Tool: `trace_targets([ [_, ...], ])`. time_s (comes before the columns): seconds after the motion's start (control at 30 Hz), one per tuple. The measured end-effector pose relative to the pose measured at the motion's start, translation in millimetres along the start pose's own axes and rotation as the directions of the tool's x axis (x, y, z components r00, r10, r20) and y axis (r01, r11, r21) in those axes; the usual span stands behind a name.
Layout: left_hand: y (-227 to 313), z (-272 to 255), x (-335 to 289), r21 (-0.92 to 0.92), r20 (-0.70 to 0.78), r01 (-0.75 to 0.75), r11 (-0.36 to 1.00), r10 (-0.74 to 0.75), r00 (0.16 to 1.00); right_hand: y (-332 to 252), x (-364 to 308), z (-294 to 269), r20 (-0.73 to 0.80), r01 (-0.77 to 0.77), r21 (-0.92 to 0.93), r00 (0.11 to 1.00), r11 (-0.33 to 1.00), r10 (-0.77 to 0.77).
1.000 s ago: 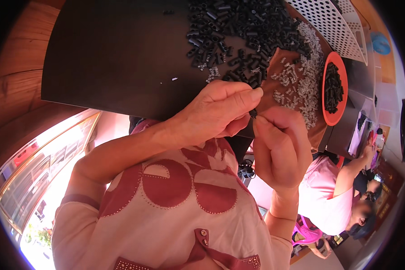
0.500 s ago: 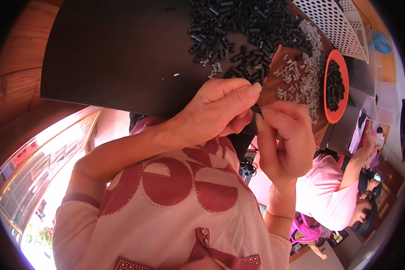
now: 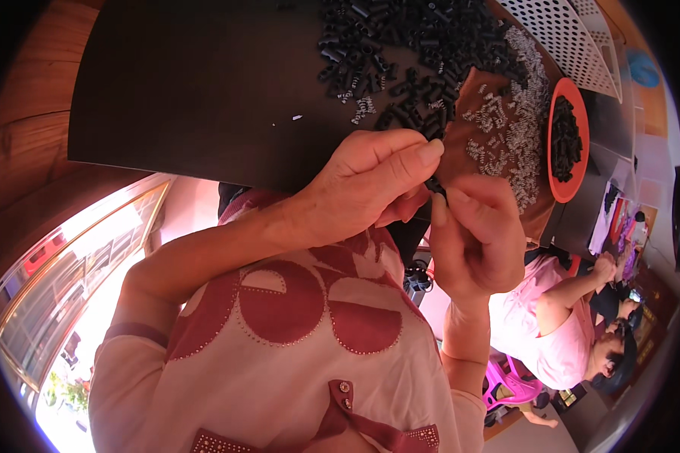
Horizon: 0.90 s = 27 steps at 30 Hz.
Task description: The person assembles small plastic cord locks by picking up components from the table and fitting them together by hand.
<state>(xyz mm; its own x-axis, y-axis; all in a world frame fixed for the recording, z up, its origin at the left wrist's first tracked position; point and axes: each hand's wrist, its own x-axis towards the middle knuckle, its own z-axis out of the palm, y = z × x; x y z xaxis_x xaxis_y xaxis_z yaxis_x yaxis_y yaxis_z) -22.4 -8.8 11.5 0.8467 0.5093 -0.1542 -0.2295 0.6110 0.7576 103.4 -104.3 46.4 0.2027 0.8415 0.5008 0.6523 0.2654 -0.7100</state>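
My left hand (image 3: 381, 174) is closed, its thumb pressed along the curled fingers. Facing it, my right hand (image 3: 480, 234) pinches with thumb and forefinger. Between the two sets of fingertips shows a small black plastic part (image 3: 434, 185), mostly covered by the fingers, and both hands seem to grip it. Just beyond lies a heap of black tubular plastic parts (image 3: 431, 38) on the dark table (image 3: 189, 90). Small metal springs (image 3: 529, 106) are spread over a brown cloth (image 3: 461, 140) beside that heap. A few springs (image 3: 363, 109) also lie among the nearest black parts.
An orange bowl (image 3: 553, 162) with black parts stands right of the springs. Behind it is a white perforated basket (image 3: 559, 34). At the right, a person in a pink top (image 3: 555, 336) sits near a bright pink chair (image 3: 510, 383). White scraps (image 3: 297, 118) dot the table.
My hands stay together at nearly the same place, the right one slightly lower. The person at the right has drawn an arm down and inward. The view has shifted slightly.
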Motion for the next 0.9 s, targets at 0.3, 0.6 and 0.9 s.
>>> trace_targets([
  [0.3,6.1,-0.1,-0.8,0.027,0.019,0.089,0.996,-0.090,0.996,3.1,5.4,-12.3,0.131,-0.182,0.237,0.979,0.954,0.155],
  [0.6,6.0,-2.9,1.9,-0.001,-0.004,0.094,0.996,-0.094,0.996,-1.3,2.8,-3.4,0.106,0.097,-0.144,0.991,0.985,-0.082],
  [0.9,5.3,-2.1,2.4,0.060,0.026,0.071,0.996,-0.073,0.997,1.7,3.6,-5.7,0.074,0.057,-0.047,0.996,0.997,-0.053],
])
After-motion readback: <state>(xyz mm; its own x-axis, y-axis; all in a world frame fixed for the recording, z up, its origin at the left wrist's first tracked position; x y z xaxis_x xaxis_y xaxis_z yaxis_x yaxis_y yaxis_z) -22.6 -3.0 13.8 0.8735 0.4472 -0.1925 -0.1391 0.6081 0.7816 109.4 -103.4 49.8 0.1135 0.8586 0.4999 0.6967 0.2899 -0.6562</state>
